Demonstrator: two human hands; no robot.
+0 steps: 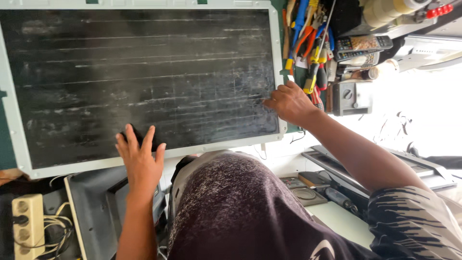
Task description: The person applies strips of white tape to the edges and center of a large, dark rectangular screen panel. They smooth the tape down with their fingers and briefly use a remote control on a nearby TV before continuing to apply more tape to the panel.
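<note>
Power strip [28, 219]: cream, at the far left below the panel, with white cables looped beside it.
Grey casing [91, 212]: a flat shell lying under the left forearm.
Panel [139, 82]: a big dark sheet in a pale frame, streaked with whitish scratches (mostly long level lines), filling the upper left and middle of the view.
Left hand [140, 156]: fingers spread wide, pressed on the panel's lower edge, with a small black thing partly hidden under the fingertips; I cannot tell whether it is gripped.
Right hand [288, 102]: fingers bent, loosely open, resting on the panel's right frame near its lower corner, holding nothing.
Tools [310, 43]: pliers and screwdrivers with red, blue and yellow handles, heaped just right of the panel.
Remote controls [362, 44]: right of the tools.
Counter [341, 219]: white, at lower right.
</note>
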